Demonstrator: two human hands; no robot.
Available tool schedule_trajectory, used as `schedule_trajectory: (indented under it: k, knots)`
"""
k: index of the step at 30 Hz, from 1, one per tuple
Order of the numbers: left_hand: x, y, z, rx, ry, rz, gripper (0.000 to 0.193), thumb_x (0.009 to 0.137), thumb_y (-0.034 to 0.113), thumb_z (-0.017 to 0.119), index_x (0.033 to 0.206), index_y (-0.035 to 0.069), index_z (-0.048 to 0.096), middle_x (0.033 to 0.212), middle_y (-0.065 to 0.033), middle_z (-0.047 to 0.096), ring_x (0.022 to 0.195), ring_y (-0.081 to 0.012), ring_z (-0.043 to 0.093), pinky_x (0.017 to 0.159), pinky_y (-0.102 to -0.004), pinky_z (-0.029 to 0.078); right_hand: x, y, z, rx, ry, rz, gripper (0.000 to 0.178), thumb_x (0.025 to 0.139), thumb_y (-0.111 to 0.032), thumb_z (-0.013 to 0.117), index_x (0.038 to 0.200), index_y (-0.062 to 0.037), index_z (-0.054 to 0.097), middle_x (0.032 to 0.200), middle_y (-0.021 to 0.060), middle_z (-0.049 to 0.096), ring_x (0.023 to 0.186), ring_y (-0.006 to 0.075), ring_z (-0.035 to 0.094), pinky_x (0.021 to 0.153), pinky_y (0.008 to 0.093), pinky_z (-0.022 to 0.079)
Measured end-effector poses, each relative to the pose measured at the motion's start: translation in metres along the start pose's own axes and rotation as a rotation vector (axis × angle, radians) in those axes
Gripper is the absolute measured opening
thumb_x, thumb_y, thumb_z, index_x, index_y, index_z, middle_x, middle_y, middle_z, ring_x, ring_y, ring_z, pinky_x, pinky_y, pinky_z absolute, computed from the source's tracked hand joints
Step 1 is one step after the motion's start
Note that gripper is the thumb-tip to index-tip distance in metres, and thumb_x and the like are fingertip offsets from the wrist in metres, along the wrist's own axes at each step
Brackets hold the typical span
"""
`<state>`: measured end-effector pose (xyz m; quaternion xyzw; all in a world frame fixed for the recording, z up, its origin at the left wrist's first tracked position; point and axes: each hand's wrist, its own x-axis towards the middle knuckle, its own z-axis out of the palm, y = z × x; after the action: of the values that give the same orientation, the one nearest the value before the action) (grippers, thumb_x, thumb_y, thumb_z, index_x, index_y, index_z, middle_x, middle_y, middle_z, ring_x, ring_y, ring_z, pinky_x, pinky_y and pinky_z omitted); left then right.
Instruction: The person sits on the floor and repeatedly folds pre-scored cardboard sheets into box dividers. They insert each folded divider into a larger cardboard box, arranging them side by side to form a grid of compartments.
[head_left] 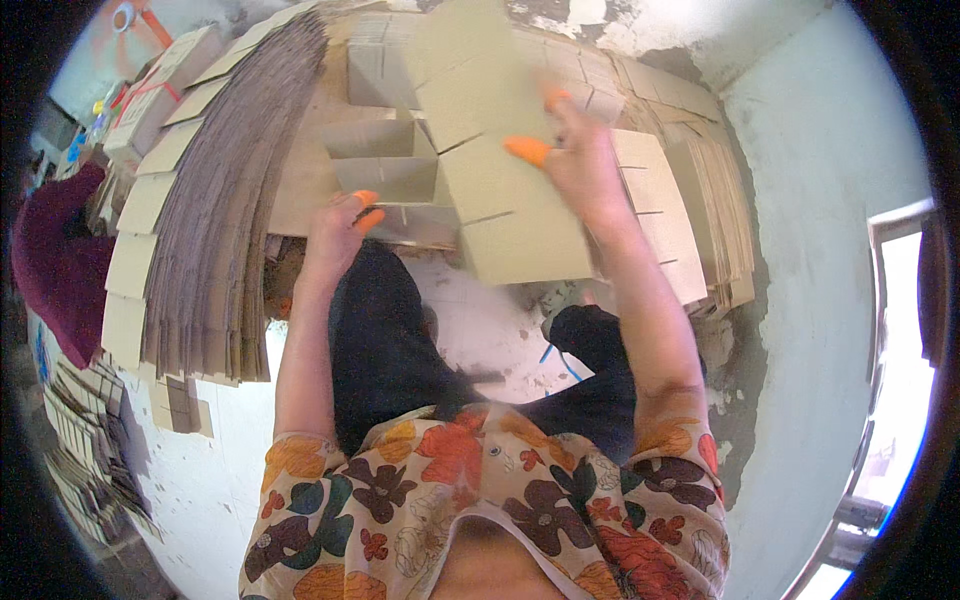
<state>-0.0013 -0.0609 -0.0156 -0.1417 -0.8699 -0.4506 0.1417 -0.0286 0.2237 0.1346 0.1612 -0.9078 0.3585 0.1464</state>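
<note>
A long slotted cardboard strip (515, 200) slants over the bench, its far end smeared by motion. My right hand (583, 165) grips it at its right edge, with orange covers on the thumb and a finger. Left of the strip stands a partly assembled cardboard divider (385, 175) with upright walls and open cells. Beside its near left corner is my left hand (340, 228), two orange-covered fingertips pinched close together. What lies between those fingertips, if anything, cannot be made out.
A tall stack of slotted cardboard (225, 210) leans at the left. More cardboard strips (660, 215) and a pile (715, 215) lie at the right by the wall. Assembled dividers (380, 65) stand at the back. Someone in a maroon garment (62, 260) is at far left.
</note>
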Motion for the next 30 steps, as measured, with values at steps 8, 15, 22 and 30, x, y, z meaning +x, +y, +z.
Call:
schedule_trajectory:
  k: [8, 15, 22, 30]
  knots:
    - [0.001, -0.001, 0.0, 0.118, -0.031, 0.03, 0.01, 0.077, 0.003, 0.066, 0.086, 0.001, 0.063, 0.082, -0.0141, 0.065, 0.074, -0.0272, 0.063, 0.066, -0.034, 0.05, 0.036, -0.024, 0.08, 0.02, -0.114, -0.048, 0.062, 0.072, -0.003, 0.072, 0.128, 0.0049, 0.045, 0.107, 0.0268, 0.061, 0.1, 0.0381, 0.06, 0.083, 0.0385, 0.048]
    - [0.004, 0.003, -0.002, 0.116, 0.022, 0.088, 0.009, 0.073, 0.003, 0.066, 0.078, 0.003, 0.059, 0.071, -0.0152, 0.059, 0.074, -0.0339, 0.059, 0.064, -0.0409, 0.046, 0.058, -0.03, 0.101, -0.096, -0.138, -0.158, 0.046, 0.07, -0.006, 0.071, 0.111, 0.0056, 0.051, 0.09, 0.0289, 0.061, 0.091, 0.0426, 0.059, 0.076, 0.0442, 0.048]
    - [0.005, -0.008, 0.003, 0.077, 0.046, 0.134, 0.008, 0.073, 0.003, 0.066, 0.077, 0.003, 0.058, 0.072, -0.0155, 0.059, 0.075, -0.034, 0.059, 0.065, -0.0419, 0.047, 0.066, -0.024, 0.121, -0.089, -0.148, -0.203, 0.027, 0.07, -0.002, 0.065, 0.094, 0.0062, 0.056, 0.083, 0.0289, 0.06, 0.085, 0.0433, 0.06, 0.073, 0.0469, 0.048]
    - [0.009, -0.001, 0.0, 0.145, 0.03, 0.098, 0.01, 0.073, 0.003, 0.066, 0.08, 0.003, 0.059, 0.074, -0.017, 0.059, 0.075, -0.0347, 0.059, 0.064, -0.0429, 0.047, 0.055, -0.019, 0.161, -0.22, -0.291, -0.218, 0.026, 0.071, -0.003, 0.065, 0.094, 0.0074, 0.056, 0.083, 0.0271, 0.062, 0.085, 0.0421, 0.061, 0.074, 0.0469, 0.049]
